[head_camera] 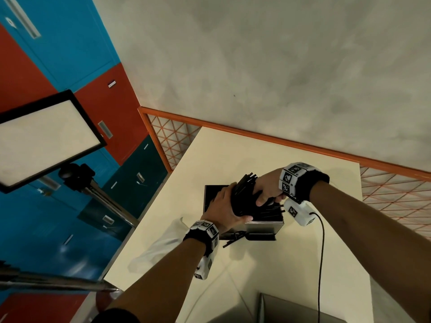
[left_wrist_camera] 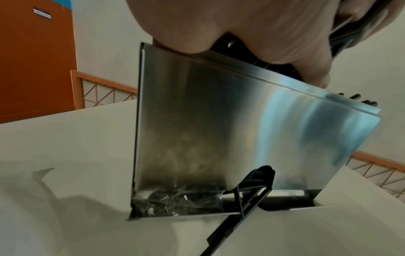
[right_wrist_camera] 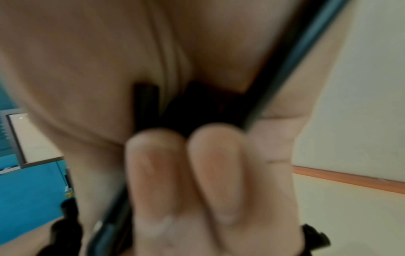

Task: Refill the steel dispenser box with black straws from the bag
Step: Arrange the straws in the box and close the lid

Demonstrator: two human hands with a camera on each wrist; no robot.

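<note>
The steel dispenser box [head_camera: 263,226] stands open-topped on the cream table [head_camera: 279,264]. Over its opening both hands hold one bundle of black straws [head_camera: 245,186], tilted up and away. My left hand [head_camera: 229,203] wraps the bundle from the left, thumb underneath. My right hand [head_camera: 265,192] grips it from the right. More straws [head_camera: 270,212] lie fanned inside the box. In the left wrist view the palm [left_wrist_camera: 252,31] sits above the shiny box wall [left_wrist_camera: 219,121], and a few straws [left_wrist_camera: 247,194] stick out of the front tray. In the right wrist view curled fingers [right_wrist_camera: 153,164] clamp the straws [right_wrist_camera: 197,107].
A clear plastic bag [head_camera: 161,248] lies crumpled at the table's left edge beside my left wrist. A black cable [head_camera: 321,252] trails from the right wrist. A grey object [head_camera: 291,308] sits at the near edge. A light panel on a tripod [head_camera: 46,138] stands left; an orange railing [head_camera: 256,134] runs behind.
</note>
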